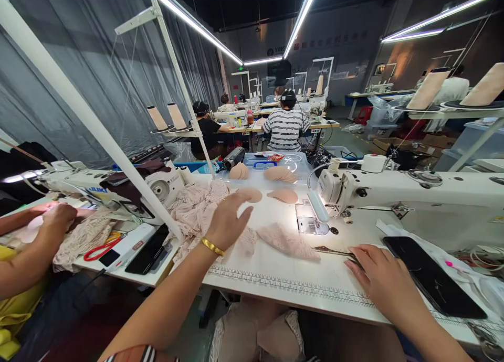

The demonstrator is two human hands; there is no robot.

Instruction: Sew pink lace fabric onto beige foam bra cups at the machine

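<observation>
My left hand, with a gold bracelet at the wrist, reaches over the table. Its thumb stands apart, and its fingertips are at a beige oval pad, perhaps touching it. A second beige pad lies just right of that one. My right hand rests low near the table's front edge, its fingers around the end of a slim dark metal tool, tweezers or snips. The tool's tip points left at a piece of beige lace fabric. More lace fabric is heaped left of my left hand.
A sewing machine with a lit lamp stands at right. A black phone lies beside my right hand. Stacked pads sit on a clear plastic box. At left, a co-worker's hands work near red-handled scissors.
</observation>
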